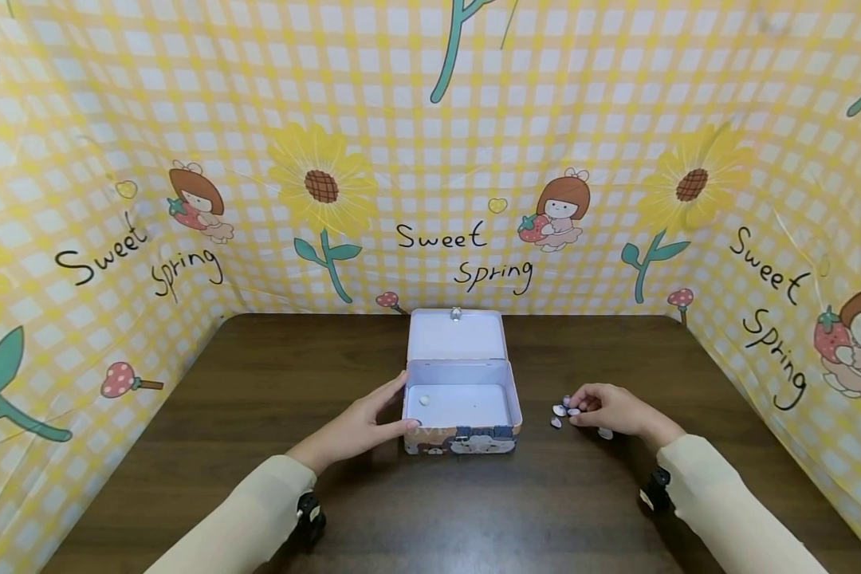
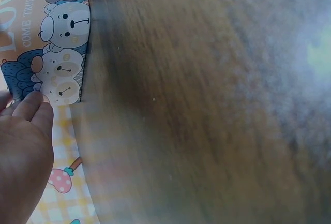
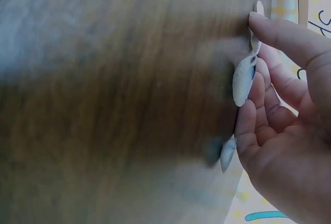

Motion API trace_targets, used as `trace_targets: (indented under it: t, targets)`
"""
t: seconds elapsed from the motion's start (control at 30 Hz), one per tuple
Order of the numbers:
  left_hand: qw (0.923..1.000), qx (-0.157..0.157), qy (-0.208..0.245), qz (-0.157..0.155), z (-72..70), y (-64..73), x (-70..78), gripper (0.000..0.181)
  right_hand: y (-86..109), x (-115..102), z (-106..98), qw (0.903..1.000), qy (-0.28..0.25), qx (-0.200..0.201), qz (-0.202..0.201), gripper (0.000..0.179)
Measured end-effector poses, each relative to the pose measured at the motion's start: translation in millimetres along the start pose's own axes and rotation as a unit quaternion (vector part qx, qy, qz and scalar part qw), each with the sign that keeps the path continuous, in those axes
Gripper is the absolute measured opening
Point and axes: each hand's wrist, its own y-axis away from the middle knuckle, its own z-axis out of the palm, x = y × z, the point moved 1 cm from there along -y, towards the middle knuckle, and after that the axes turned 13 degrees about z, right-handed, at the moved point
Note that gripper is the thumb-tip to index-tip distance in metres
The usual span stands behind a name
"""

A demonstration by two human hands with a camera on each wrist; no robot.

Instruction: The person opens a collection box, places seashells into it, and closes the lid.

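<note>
Several sm. white-and-purple shells (image 1: 560, 410) lying by R hand (image 1: 613, 410), its fingers bending, grip unclear, L hand (image 1: 355, 424) w/ fingers extended, touching open white-lined rect. metal box (image 1: 484, 444)

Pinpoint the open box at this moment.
In the head view, the open box stands centrally on the table; the left hand touches its left side, and small shells lie to its right near the right hand.

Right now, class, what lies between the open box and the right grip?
In the head view, a bare strip of tabletop beside the box, then small shells by the right grip.
</note>
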Motion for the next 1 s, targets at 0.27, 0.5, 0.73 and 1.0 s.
trace_targets:
  t: [0.27, 0.5, 0.73, 1.0]
  targets:
    - [1.0000, -0.004, -0.004, -0.006, -0.1, 1.3, 1.0, 0.087, -0.8, 0.8, -0.7, 0.9999, -0.007, -0.009, 0.008, 0.021]
    - [1.0000, 0.000, -0.002, -0.006, 0.0, 1.0, -0.7, 0.087, -3.2, 2.4, -2.5, 0.9998, -0.001, -0.012, 0.016, 0.019]
    - [1.0000, 0.000, -0.001, -0.005, -0.2, 0.9, -0.1, 0.087, -5.2, 3.6, -3.9, 0.9998, 0.008, -0.013, 0.008, 0.018]
    - [1.0000, 0.000, 0.002, -0.002, -0.3, 0.1, 1.4, 0.086, -3.2, -1.7, -8.1, 0.9996, -0.001, -0.021, -0.018, 0.018]
